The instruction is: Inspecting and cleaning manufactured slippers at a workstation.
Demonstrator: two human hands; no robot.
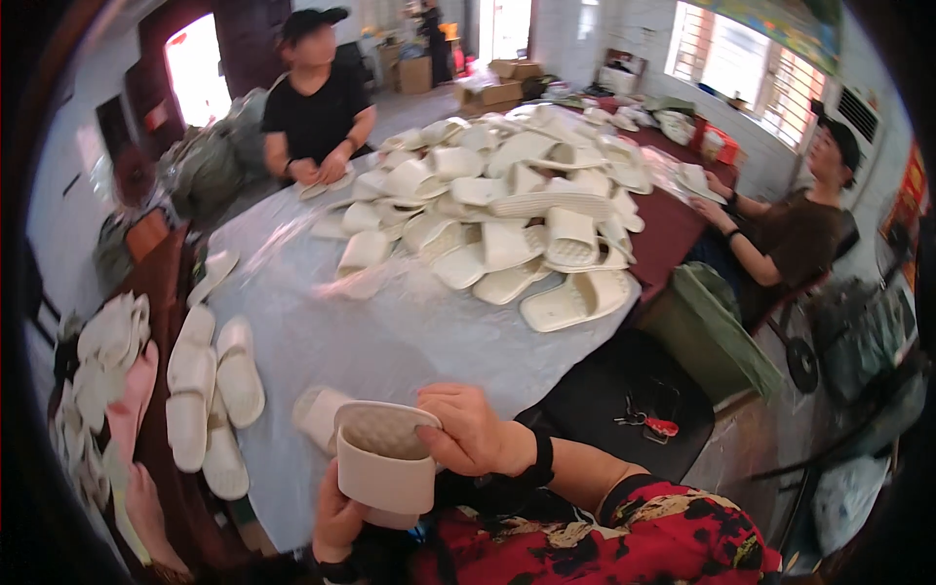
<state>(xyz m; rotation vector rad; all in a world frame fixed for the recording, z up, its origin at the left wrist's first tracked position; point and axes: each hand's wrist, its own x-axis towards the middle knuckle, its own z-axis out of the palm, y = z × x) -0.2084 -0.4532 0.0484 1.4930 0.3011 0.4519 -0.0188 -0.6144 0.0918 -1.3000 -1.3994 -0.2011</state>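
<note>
A cream slide slipper (387, 478) is held up close to me, its wide strap facing me and the opening under the strap showing a bumpy insole. My left hand (339, 517) is closed round its lower left side. My right hand (466, 429) pinches the upper right rim of the sole, with the thumb on the inner face. Just behind it, a second cream slipper (317, 414) lies on the plastic-covered table (292, 361), partly hidden by the held one. Farther off, a large heap of cream slippers (526, 185) covers the far half of the table.
Several slippers (210, 400) are lined up at the left table edge. Beyond them hang pale and pink pieces (117, 361). Two people (317, 107) handle slippers across the table and at the right. A black chair (624, 390) bearing keys stands at my right, near a green sack (717, 331).
</note>
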